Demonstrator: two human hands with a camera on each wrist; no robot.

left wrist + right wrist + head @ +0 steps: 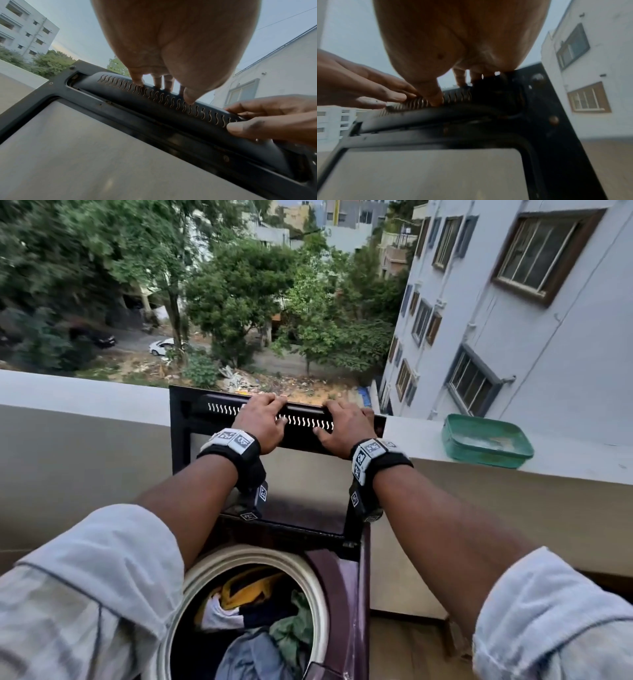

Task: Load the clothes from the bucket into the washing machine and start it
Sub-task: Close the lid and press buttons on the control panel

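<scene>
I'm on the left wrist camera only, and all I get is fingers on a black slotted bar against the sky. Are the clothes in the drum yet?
Observer: Yes. The head view shows the round cream-rimmed drum of the maroon washing machine holding a heap of yellow, white, green and blue clothes.
Operator: How does the lid stand over it?
Observer: The black-framed glass lid stands upright behind the open drum. The left hand and right hand both grip the slotted bar along its top.
Operator: Is anything beside it?
Observer: A green rectangular plastic tray sits on the pale balcony ledge to the right, apart from the lid.
</scene>
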